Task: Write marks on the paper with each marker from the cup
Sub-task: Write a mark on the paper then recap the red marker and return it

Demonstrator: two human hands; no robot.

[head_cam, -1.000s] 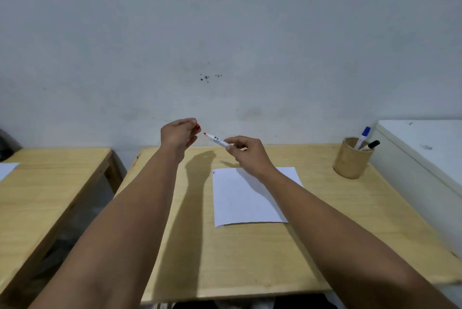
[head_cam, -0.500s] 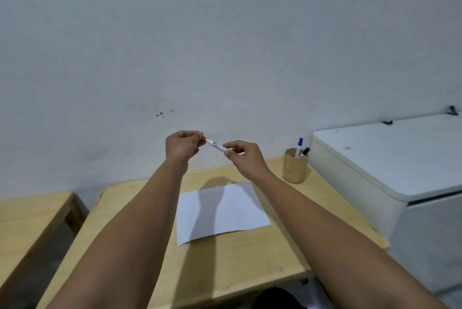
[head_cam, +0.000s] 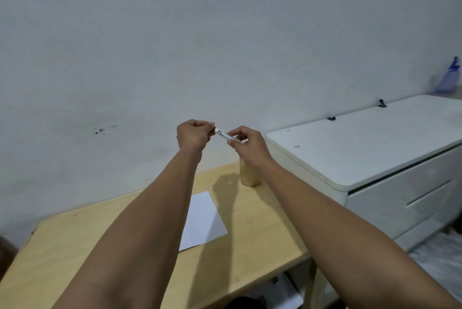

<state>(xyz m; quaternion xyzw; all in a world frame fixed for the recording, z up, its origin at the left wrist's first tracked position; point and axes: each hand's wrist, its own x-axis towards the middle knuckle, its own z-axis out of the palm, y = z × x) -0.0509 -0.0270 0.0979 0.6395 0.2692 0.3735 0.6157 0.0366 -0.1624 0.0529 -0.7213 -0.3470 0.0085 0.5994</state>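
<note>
Both my hands are raised above the wooden table (head_cam: 62, 246), in front of the wall. My right hand (head_cam: 247, 145) pinches the white barrel of a red marker (head_cam: 223, 134). My left hand (head_cam: 193, 135) is closed around the marker's red cap end, and the two hands almost touch. Below them a white sheet of paper (head_cam: 202, 221) lies on the table, partly hidden by my left forearm. The tan cup (head_cam: 250, 176) stands at the table's far right, its top hidden behind my right wrist, so no markers in it can be seen.
A white cabinet (head_cam: 375, 148) with drawers stands against the table's right side, higher than the tabletop. A blue spray bottle (head_cam: 450, 78) sits at the far right behind it. The wall is close behind the table. Papers lie on the floor under the table.
The view has swung to the right, so the table and paper now sit lower left and the cabinet fills the right. My hands have come together, with the cap now on the marker's tip.
</note>
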